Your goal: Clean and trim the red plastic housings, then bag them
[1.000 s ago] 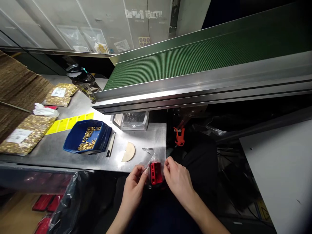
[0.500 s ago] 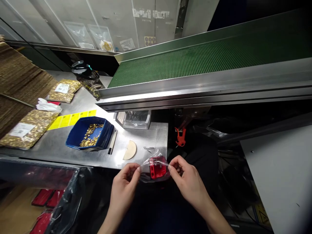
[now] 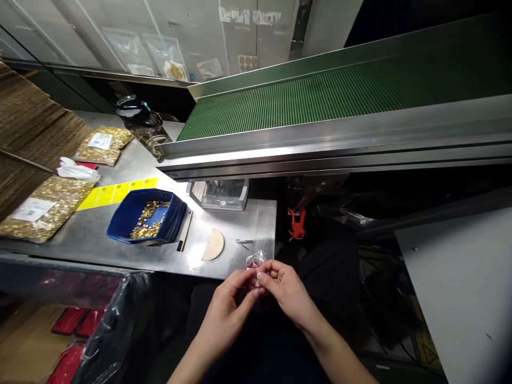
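Observation:
At the front edge of the metal table, both hands pinch a clear plastic bag (image 3: 256,258) with a red part inside, mostly hidden by the fingers. My left hand (image 3: 232,304) is closed on the bag's left side, its fingertips touching those of my right hand (image 3: 286,290), which is closed on the right side. Just beyond the bag lie small nail clippers (image 3: 244,243). Left of them is a pale half-round piece (image 3: 214,245), then a thin tool with a black end (image 3: 184,231).
A blue bin (image 3: 140,216) holds small gold pieces. Behind it lie a yellow label strip (image 3: 117,193) and bags of gold pieces (image 3: 52,205). A green conveyor (image 3: 280,101) crosses above. Orange-red clamp (image 3: 297,224) at right; black-lined box (image 3: 108,330) at lower left.
My hands have come together, the left moving right and the right moving slightly left. The bag, stretched between them before, is now bunched and the red part is mostly covered.

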Available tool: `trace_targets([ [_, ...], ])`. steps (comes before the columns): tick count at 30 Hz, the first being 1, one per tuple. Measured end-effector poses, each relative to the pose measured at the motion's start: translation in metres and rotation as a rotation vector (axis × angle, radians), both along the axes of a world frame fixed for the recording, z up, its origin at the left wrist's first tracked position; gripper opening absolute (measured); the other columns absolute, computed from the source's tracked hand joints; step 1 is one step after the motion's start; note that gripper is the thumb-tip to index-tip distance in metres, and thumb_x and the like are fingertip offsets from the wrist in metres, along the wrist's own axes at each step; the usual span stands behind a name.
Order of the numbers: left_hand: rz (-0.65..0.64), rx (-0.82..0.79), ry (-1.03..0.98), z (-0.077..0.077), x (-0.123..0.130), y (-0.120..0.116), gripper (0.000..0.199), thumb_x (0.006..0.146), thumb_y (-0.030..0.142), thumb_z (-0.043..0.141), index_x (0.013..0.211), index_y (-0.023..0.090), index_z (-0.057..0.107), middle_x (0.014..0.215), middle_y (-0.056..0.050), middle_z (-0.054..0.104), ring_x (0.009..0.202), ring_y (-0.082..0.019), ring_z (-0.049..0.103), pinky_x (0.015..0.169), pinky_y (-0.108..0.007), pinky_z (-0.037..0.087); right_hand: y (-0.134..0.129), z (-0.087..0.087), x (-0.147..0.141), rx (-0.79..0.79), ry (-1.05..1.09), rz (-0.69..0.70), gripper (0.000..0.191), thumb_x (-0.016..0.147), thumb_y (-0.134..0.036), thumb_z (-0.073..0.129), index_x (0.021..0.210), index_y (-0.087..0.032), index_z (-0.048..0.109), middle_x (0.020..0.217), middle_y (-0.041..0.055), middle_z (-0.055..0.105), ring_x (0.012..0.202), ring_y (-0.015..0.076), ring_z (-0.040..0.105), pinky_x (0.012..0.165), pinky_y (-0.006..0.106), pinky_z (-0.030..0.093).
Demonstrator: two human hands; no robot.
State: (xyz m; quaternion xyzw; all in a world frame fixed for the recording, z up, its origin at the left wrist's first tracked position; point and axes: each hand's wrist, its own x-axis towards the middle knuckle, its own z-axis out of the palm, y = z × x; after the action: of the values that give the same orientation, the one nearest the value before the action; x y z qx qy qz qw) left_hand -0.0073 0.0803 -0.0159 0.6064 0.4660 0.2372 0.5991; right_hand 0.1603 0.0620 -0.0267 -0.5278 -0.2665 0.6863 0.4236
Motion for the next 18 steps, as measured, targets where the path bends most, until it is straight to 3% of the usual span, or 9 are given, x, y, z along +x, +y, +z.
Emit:
trace_targets([
  [3, -0.089, 0.143, 0.088, 0.0, -0.003, 0.0, 0.032, 0.096, 0.027, 0.066, 0.127, 0.028, 0.066, 0.103, -0.003, 0.069, 0.091, -0.018, 0.066, 0.083, -0.028, 0.052, -0.002, 0.001, 0.005, 0.05, -0.003, 0.041, 0.031, 0.089, -0.045, 0.073, 0.092, -0.015, 0.065, 0.078, 0.0014, 0.067, 0.071, 0.0124, 0.063, 0.068, 0.024, 0.054],
  [6, -0.062, 0.218, 0.162, 0.0, 0.0, 0.0, 0.018, 0.1, 0.028, 0.059, 0.113, 0.026, 0.071, 0.095, -0.002, 0.07, 0.084, -0.017, 0.067, 0.077, -0.026, 0.051, -0.003, 0.004, 0.016, 0.14, -0.066, 0.133, 0.021, 0.094, -0.038, 0.067, 0.101, -0.018, 0.067, 0.086, 0.0022, 0.069, 0.081, 0.0156, 0.066, 0.076, 0.028, 0.056],
  [8, -0.029, 0.234, 0.178, -0.001, 0.002, 0.001, 0.017, 0.102, 0.028, 0.056, 0.104, 0.025, 0.072, 0.094, -0.003, 0.071, 0.084, -0.017, 0.068, 0.077, -0.025, 0.05, -0.003, 0.006, 0.025, 0.185, -0.225, 0.118, 0.017, 0.095, -0.031, 0.064, 0.109, -0.022, 0.065, 0.097, 0.0027, 0.069, 0.086, 0.0162, 0.066, 0.081, 0.03, 0.056],
  [9, -0.014, 0.237, 0.185, -0.001, 0.003, 0.001, 0.017, 0.102, 0.029, 0.056, 0.102, 0.025, 0.072, 0.094, -0.003, 0.071, 0.084, -0.017, 0.068, 0.076, -0.025, 0.05, -0.004, 0.007, 0.03, 0.199, -0.335, 0.104, 0.022, 0.094, -0.027, 0.063, 0.115, -0.024, 0.063, 0.106, 0.003, 0.067, 0.089, 0.0162, 0.066, 0.082, 0.031, 0.056],
  [11, 0.0, 0.239, 0.195, -0.001, 0.005, 0.001, 0.016, 0.102, 0.028, 0.056, 0.101, 0.025, 0.073, 0.094, -0.002, 0.072, 0.084, -0.017, 0.068, 0.076, -0.025, 0.05, -0.005, 0.009, 0.035, 0.223, -0.531, 0.142, 0.05, 0.086, -0.02, 0.068, 0.134, -0.031, 0.055, 0.126, 0.0039, 0.059, 0.098, 0.0174, 0.064, 0.085, 0.032, 0.056],
  [14, 0.012, 0.227, 0.179, -0.001, 0.008, 0.001, 0.016, 0.101, 0.026, 0.057, 0.102, 0.026, 0.072, 0.095, -0.001, 0.073, 0.085, -0.017, 0.069, 0.076, -0.025, 0.051, -0.009, 0.009, 0.029, 0.313, -0.573, 0.354, 0.091, 0.073, -0.014, 0.079, 0.151, -0.038, 0.038, 0.146, 0.0042, 0.045, 0.12, 0.0221, 0.058, 0.1, 0.035, 0.054],
  [16, 0.038, 0.2, 0.168, -0.002, 0.011, 0.001, 0.014, 0.099, 0.024, 0.058, 0.102, 0.025, 0.072, 0.097, -0.001, 0.074, 0.086, -0.017, 0.07, 0.078, -0.025, 0.052, -0.013, 0.006, 0.017, 0.412, -0.577, 0.399, 0.088, 0.074, -0.005, 0.072, 0.15, -0.035, 0.041, 0.146, 0.0046, 0.046, 0.13, 0.0231, 0.053, 0.112, 0.036, 0.047],
  [18, 0.079, 0.149, 0.142, -0.002, 0.013, 0.002, 0.011, 0.097, 0.023, 0.061, 0.1, 0.025, 0.071, 0.098, -0.001, 0.075, 0.086, -0.018, 0.072, 0.079, -0.026, 0.053, -0.015, 0.001, 0.007, 0.468, -0.625, 0.341, 0.071, 0.079, 0.001, 0.059, 0.142, -0.031, 0.05, 0.137, 0.005, 0.053, 0.127, 0.0214, 0.055, 0.112, 0.036, 0.046],
])
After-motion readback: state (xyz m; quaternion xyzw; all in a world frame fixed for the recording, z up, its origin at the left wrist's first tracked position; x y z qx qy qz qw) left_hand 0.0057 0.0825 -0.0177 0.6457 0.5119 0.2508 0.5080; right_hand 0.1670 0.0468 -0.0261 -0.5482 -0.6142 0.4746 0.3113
